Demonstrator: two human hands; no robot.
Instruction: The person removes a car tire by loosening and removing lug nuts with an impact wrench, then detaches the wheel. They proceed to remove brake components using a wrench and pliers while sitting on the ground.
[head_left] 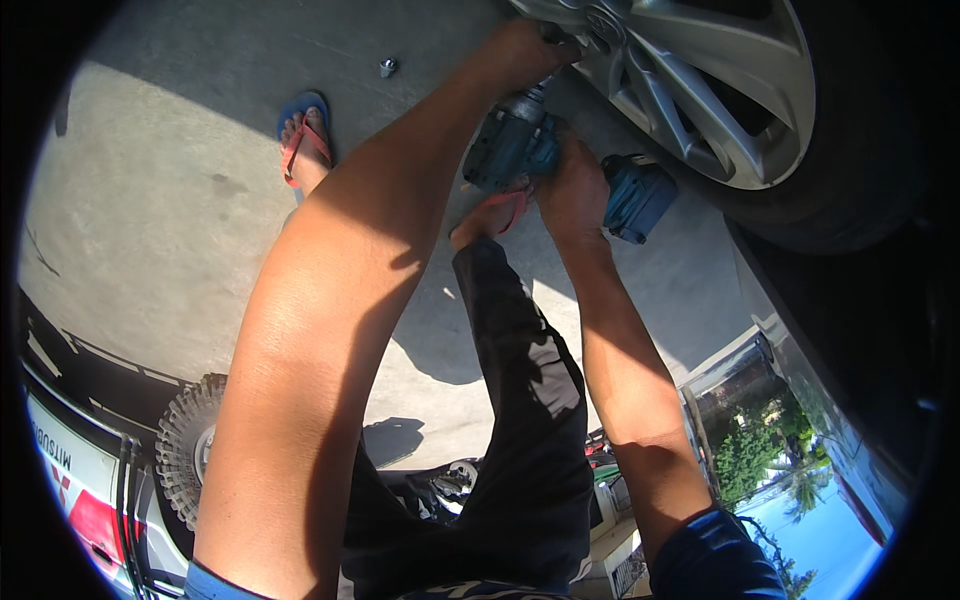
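Observation:
A teal and black cordless impact wrench (510,145) points its nose toward a silver alloy wheel (655,85) at the upper right. My right hand (575,190) is wrapped round its grip, with the battery (640,198) sticking out beyond my wrist side. At the wheel's spokes, just past the wrench's metal nose, is my left hand (520,55). Its fingers are curled in, and what they hold is mostly hidden by the hand and shadow. A small shiny lug nut (388,67) lies on the concrete, left of my left hand.
The dark tire (850,180) and the car's side (800,340) bound the right. My sandaled feet stand on the concrete floor (170,190), one sandal (305,125) left of my left forearm. Behind me at the lower left is another vehicle with a knobby tire (185,450).

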